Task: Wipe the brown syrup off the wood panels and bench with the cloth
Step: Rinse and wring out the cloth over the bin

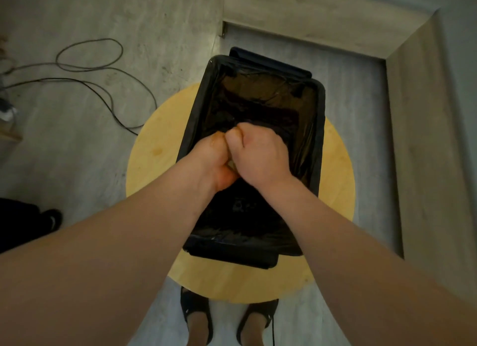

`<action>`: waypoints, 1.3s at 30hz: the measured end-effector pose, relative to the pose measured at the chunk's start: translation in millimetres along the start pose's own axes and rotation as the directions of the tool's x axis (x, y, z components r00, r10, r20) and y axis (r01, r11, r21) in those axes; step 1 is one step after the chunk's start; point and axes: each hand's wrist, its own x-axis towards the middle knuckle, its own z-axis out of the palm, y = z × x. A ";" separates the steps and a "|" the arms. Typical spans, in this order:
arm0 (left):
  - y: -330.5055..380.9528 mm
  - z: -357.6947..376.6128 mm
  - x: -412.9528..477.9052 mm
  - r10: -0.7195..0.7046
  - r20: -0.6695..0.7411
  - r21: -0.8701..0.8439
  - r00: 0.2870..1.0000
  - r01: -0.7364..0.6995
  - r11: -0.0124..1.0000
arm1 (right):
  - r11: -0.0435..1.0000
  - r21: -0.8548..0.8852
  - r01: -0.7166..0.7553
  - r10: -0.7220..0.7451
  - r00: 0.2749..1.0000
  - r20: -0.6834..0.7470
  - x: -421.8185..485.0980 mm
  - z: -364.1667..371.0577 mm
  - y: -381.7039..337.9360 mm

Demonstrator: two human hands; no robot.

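At centre, over the tub (pixel 320 139), your left hand (pixel 210 160) and right hand (pixel 260 152) clench the half-hidden cloth (pixel 230 164); drifting sideways could drip syrup (pixel 214 139) onto the desk (pixel 154 170).

A round wooden top (pixel 154 170), pale yellow, stands on a grey floor (pixel 77 152). A black rectangular bin (pixel 321 139) sits directly on it, its far end reaching past the top's far edge. A black plastic liner (pixel 258 93) is folded over the bin's rim. A faint brownish smear (pixel 158 151) marks the bare wood left of the bin. On the floor to the left lie looping dark cables (pixel 103 69) and a black shoe (pixel 53 220). Two feet in dark shoes (pixel 196 312) stand at the top's near edge. A raised wood-grain ledge (pixel 418 139) borders the floor on the right and far sides.
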 end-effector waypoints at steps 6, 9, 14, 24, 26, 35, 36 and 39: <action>-11.7 2.7 2.3 0.015 -0.123 0.041 0.992 -0.010 0.999 | 0.954 -0.134 -0.268 0.261 0.963 -0.064 28.2 15.3 29.0; -14.9 1.8 9.0 -0.031 -0.170 0.009 0.985 0.033 0.999 | 0.890 -0.029 -0.455 0.455 0.890 -0.002 18.2 26.2 25.5; -12.2 0.2 8.5 -0.157 -0.081 -0.114 0.984 0.147 0.983 | 0.873 0.032 -0.487 0.430 0.797 0.424 8.6 27.1 10.7; 2.1 -4.6 12.6 -0.037 0.022 0.137 0.999 0.034 0.990 | 0.958 0.278 -0.064 0.040 0.995 0.092 -28.0 -14.4 -11.9; 0.9 3.2 13.8 -0.012 0.012 0.082 1.000 0.011 0.997 | 0.977 0.210 -0.035 0.028 0.999 0.036 -21.2 -7.9 -7.6; -8.7 9.3 21.3 0.104 -0.096 -0.013 0.990 -0.106 0.994 | 0.944 -0.262 -0.199 0.213 0.977 0.025 40.0 13.7 32.2; -9.8 8.0 20.7 0.114 -0.108 0.025 0.988 -0.112 0.993 | 0.935 -0.254 -0.245 0.258 0.966 0.017 41.9 17.5 36.9; -14.5 3.9 24.6 0.057 -0.204 0.101 0.977 -0.037 0.994 | 0.896 -0.073 -0.437 0.440 0.898 0.017 35.0 27.2 40.7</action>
